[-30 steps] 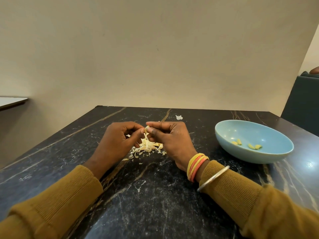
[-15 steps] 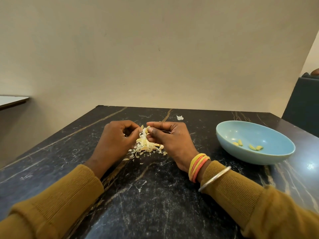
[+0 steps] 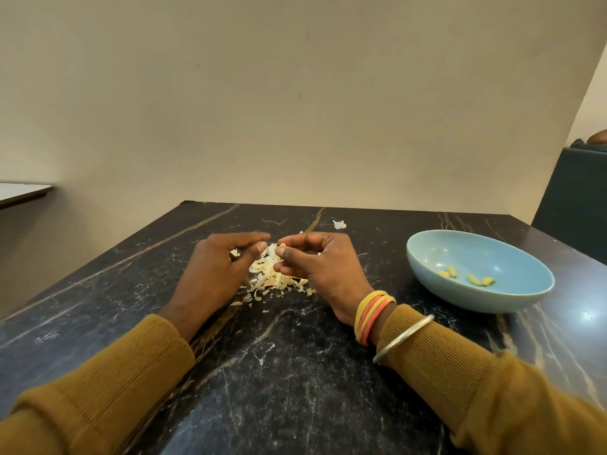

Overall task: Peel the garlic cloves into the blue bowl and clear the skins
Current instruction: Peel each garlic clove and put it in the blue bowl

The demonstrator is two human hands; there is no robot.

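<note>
Right hand [image 3: 323, 267] pinches a garlic clove [image 3: 281, 246] over the skin pile [image 3: 271, 279] at table [image 3: 295, 372] centre so peel drops there, left hand [image 3: 216, 270] curled, hold unclear; blue bowl [image 3: 460, 298] waits near right edge.

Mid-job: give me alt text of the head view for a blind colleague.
The left hand and right hand nearly meet at the fingertips over a pile of skins on a dark table; whether they hold a clove is unclear. A blue bowl with a few peeled cloves stands to the right.
</note>
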